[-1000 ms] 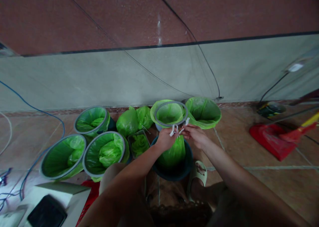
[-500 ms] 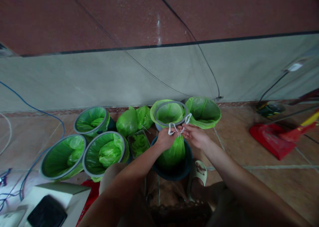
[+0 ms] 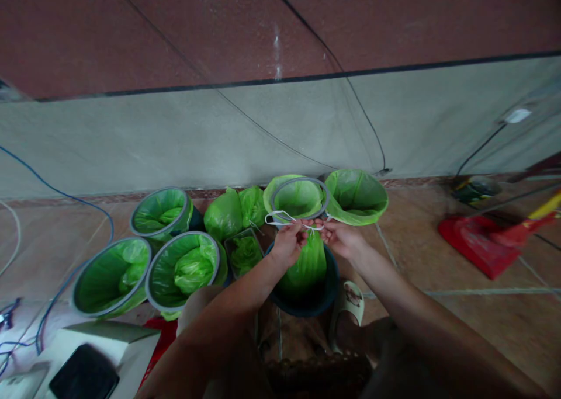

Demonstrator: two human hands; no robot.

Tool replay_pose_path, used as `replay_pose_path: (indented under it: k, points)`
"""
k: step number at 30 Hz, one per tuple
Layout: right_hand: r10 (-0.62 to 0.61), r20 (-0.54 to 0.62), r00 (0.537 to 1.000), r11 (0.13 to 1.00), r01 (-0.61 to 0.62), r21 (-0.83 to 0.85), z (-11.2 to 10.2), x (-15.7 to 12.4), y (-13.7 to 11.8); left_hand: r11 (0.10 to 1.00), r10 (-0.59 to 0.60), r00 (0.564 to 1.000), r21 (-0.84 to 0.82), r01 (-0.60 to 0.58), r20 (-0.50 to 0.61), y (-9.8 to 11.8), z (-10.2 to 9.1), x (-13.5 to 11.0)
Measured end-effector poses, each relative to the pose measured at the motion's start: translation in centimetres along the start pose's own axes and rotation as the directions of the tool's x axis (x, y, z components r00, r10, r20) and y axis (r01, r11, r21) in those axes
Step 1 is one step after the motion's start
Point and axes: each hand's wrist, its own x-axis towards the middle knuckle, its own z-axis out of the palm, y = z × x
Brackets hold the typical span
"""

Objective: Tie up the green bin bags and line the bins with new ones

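Observation:
A green plastic bag (image 3: pixel 307 267), gathered at its neck, sits inside a dark blue bin (image 3: pixel 302 312) between my feet. White drawstrings (image 3: pixel 280 214) come out at the top of the bag. My left hand (image 3: pixel 289 241) pinches one drawstring, whose loose loop sticks out to the left. On the other side my right hand (image 3: pixel 344 236) is closed on the drawstring too, with a short stretch running taut between both hands just above the gathered neck. The fingertips partly hide the crossing of the strings.
Several bins with green liners, one a grey-rimmed bin (image 3: pixel 182 273), stand at the left. Filled green bags (image 3: pixel 223 213) lie by the wall. A lined bin (image 3: pixel 357 197) stands behind my right hand. A red dustpan (image 3: pixel 477 244) lies right; a white box (image 3: pixel 103 343) is lower left.
My hands have drawn slightly apart. The drawstring, earlier in two upright loops, is now pulled sideways and tight over the bag's neck, with a long loop trailing left.

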Motion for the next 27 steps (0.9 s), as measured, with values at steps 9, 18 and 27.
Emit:
replay_pose_path:
  k: [9, 18, 27]
  points:
    - [-0.508, 0.191, 0.84, 0.69, 0.529, -0.494, 0.0, -1.0, 1.2, 0.953, -0.151, 0.988, 0.269, 0.142, 0.014, 0.6, -0.4, 0.8]
    - [-0.419, 0.698, 0.581, -0.149, 0.714, -0.684, -0.2, -2.1, 3.1, 0.685, -0.302, 0.944, 0.719, 0.117, 0.134, 0.9, -1.2, 0.7]
    - [-0.505, 0.572, 0.646, -0.152, 0.586, -0.796, -0.9, -0.8, 3.4, 0.709, -0.262, 0.945, 0.703, 0.05, 0.197, 1.3, -0.6, 0.1]
